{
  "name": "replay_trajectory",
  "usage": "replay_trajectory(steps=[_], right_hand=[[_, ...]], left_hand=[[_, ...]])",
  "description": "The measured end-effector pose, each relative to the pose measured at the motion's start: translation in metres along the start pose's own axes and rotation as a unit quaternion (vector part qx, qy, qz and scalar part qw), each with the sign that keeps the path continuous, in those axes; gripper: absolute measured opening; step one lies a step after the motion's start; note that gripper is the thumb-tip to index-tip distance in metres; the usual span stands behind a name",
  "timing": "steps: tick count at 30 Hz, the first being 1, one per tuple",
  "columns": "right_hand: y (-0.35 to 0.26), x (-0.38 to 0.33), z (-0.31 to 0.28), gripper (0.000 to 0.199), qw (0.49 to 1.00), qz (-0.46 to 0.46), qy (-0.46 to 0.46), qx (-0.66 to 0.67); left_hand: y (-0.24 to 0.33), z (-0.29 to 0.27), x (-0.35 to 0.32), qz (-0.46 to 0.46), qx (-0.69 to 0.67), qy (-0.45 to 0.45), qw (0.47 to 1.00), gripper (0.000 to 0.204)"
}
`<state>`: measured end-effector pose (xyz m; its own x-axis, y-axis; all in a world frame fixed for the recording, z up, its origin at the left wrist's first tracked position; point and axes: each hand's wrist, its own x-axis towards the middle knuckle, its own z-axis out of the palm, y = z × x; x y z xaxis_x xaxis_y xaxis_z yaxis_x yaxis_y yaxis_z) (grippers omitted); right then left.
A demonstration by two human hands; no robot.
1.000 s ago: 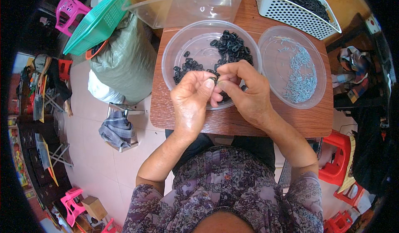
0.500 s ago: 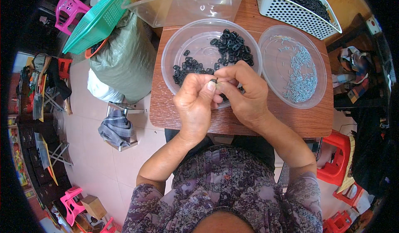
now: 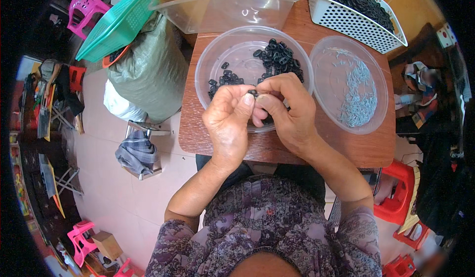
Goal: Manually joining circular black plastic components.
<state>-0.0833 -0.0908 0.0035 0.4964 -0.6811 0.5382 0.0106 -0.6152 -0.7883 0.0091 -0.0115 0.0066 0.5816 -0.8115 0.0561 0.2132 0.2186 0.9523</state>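
Observation:
Over the near rim of a round clear bowl (image 3: 203, 74), both hands meet. My left hand (image 3: 226, 123) is closed, pinching a small black plastic piece (image 3: 253, 93) between thumb and finger. My right hand (image 3: 293, 110) is also closed, its thumb and forefinger pressed together right beside that piece; whatever they hold is too small to make out. Inside the bowl lie loose black pieces (image 3: 280, 58) of the same sort, some hidden behind my hands. To the right, a round clear lid-like tray (image 3: 324, 86) holds many small silvery screws (image 3: 357, 96).
The brown wooden table (image 3: 208, 146) carries a white perforated basket (image 3: 346, 24) full of black pieces at the back right. A clear rectangular bin (image 3: 222, 12) stands behind the bowl. Left of the table are a stuffed sack (image 3: 148, 74), a green basket (image 3: 116, 22) and a cloth-draped stool (image 3: 137, 153).
The black piece has tilted a little in my left fingers, showing more of its face. Both hands stay together in nearly the same place; the whole view has shifted slightly.

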Motion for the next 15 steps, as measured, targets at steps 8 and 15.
replay_trajectory(steps=[8,15], right_hand=[[0.007,-0.002,-0.001,0.007,0.998,0.036,-0.008,0.054],[0.010,-0.002,0.001,0.008,0.995,-0.082,-0.032,-0.053]], left_hand=[[-0.001,0.002,-0.001,-0.012,-0.010,0.007,1.000,0.009],[-0.007,0.005,-0.009,0.040,0.061,0.023,0.997,0.007]])
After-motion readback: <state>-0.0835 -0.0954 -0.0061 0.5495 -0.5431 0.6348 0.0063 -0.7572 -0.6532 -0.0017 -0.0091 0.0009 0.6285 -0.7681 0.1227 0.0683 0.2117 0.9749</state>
